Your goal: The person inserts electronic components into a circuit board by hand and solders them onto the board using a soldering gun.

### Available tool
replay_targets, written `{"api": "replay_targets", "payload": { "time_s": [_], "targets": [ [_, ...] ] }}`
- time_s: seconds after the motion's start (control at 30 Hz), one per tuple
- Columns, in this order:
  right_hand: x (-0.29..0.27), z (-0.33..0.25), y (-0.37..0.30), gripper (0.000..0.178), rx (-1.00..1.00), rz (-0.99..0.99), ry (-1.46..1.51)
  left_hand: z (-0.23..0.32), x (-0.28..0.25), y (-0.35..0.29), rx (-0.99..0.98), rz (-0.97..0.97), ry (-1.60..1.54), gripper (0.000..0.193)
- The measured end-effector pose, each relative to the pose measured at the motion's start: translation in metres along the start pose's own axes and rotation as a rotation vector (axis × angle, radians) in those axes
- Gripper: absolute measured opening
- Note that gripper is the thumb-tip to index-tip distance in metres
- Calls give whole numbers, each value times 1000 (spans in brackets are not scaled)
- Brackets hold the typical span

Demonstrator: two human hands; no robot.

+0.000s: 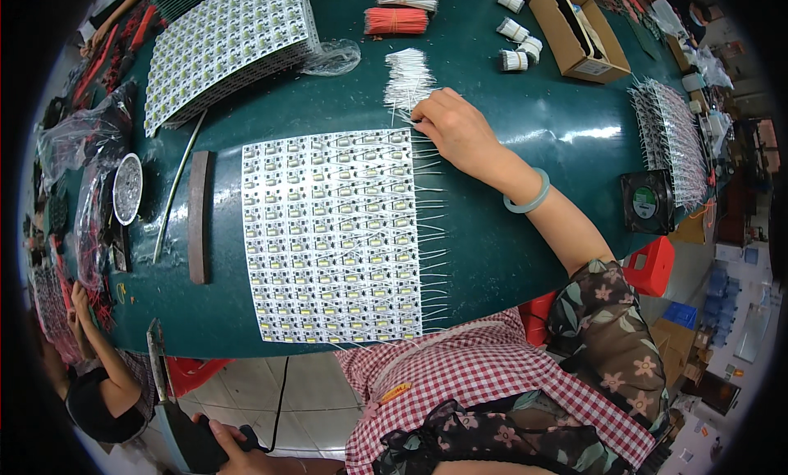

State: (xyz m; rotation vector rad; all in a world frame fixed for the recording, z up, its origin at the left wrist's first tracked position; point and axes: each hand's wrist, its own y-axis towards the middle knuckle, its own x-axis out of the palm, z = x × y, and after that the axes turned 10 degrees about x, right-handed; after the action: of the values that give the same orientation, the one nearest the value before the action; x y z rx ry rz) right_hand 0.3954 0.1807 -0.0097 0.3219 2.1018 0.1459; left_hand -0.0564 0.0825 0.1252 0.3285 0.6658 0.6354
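My right hand (461, 134) is closed, thumb and fingertips pinched on short white wires at the near end of a loose pile of white wires (408, 77). Just below the fingertips is the upper right corner of a white LED circuit board panel (328, 237), lying flat in front of me. Thin white wires (433, 245) stick out along its right edge. At the lower left, off the table's edge, my left hand (231, 448) wraps round the dark handle of a soldering gun (185, 434), its metal tip pointing up. Part of that hand is cut off by the dark rim.
A tall stack of LED panels (230, 44) stands at the far left. Nearer are a grey bar (199, 216) and a white bowl (128, 189). A cardboard box (579, 32), a black fan (648, 202) and wired boards (669, 138) lie right. Another person (107, 393) sits at left.
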Motion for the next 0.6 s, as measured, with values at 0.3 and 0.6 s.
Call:
{"api": "replay_targets", "payload": {
  "time_s": [0.3, 0.6],
  "targets": [
    [-2, -4, 12, 5, -56, 60, -367, -7, 13, -8, -42, 13, 71, 40],
    [-4, -8, 15, 5, -77, 117, -313, -16, 13, -11, -125, -31, 27, 40]
  ]
}}
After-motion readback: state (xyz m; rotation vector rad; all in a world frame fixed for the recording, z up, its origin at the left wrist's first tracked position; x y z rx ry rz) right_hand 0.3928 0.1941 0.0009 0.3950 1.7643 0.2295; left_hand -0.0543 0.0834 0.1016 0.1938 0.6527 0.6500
